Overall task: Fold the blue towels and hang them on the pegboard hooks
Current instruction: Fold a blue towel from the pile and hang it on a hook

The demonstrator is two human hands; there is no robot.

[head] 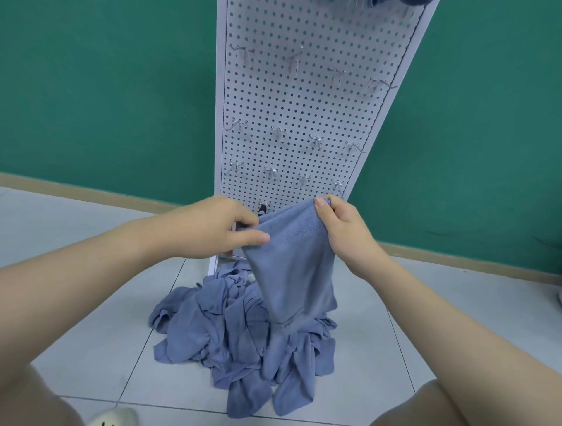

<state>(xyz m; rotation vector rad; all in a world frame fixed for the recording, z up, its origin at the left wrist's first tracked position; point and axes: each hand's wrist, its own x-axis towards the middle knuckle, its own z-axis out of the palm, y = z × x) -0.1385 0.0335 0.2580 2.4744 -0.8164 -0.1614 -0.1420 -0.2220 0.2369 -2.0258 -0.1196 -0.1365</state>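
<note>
1. A pale rubber clog (114,418) shows at the bottom left edge, on the light grey tiled floor (91,304).
2. The left hand (219,226) pinches the left top edge of a soft blue terry towel (292,261) between thumb and curled fingers.
3. That towel hangs lifted in front of the white perforated metal pegboard (304,100), its lower end reaching down to a crumpled heap of blue towels (243,340) on the floor at the board's foot.
4. Rows of small silver wire hooks (278,132) stick out of the board; those in clear view are bare.
5. The right hand (342,226) grips the towel's right top corner, thumb on the near side, fingers curled behind.
6. Dark blue fabric (392,2) shows at the board's top right edge.
7. A green wall (486,121) stands behind.
</note>
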